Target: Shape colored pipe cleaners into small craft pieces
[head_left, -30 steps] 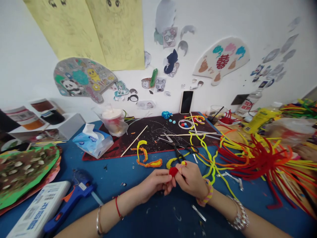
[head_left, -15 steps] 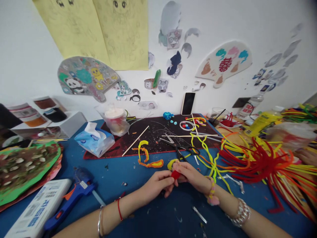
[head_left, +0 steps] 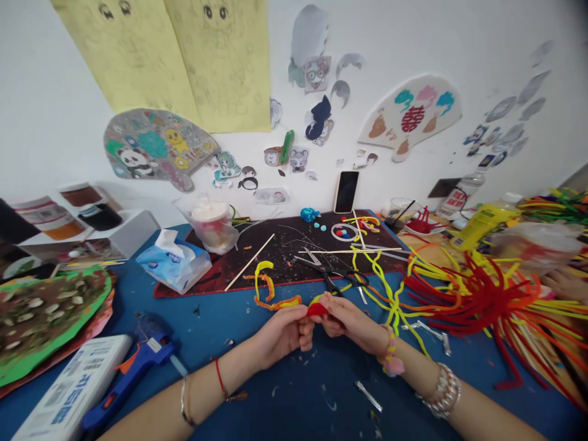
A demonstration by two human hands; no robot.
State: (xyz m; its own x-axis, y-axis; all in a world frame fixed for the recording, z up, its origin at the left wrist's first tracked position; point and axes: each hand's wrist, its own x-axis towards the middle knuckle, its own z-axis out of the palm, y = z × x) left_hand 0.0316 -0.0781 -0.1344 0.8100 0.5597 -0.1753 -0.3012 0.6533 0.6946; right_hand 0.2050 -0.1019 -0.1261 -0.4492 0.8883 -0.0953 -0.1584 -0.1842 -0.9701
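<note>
A small red fuzzy piece [head_left: 316, 310] is pinched between my two hands above the blue table [head_left: 294, 404]. My left hand [head_left: 285, 334] grips its left end between thumb and finger, the other fingers curled. On the right end, my right hand [head_left: 345, 318] has its fingers closed. A yellow fuzzy part [head_left: 316, 299] shows just behind the red piece, beside my right fingertips; whether the two are joined I cannot tell. Left of it lies an orange and yellow bent strip [head_left: 280, 303]. Black-handled scissors [head_left: 331, 275] rest behind my right hand.
A blue glue gun [head_left: 138, 373], a white box [head_left: 76, 386] and a tissue pack [head_left: 174, 260] are on the left. Red pipe cleaners [head_left: 487, 300] and yellow ones [head_left: 390, 297] spread at the right. Another person's hand [head_left: 565, 283] shows at the far right edge. Sticks lie on the dark mat [head_left: 294, 236].
My left hand has turned and moved slightly left and up, with its fingers now curled. The red piece is more level and stretches between both hands. The view has shifted slightly.
</note>
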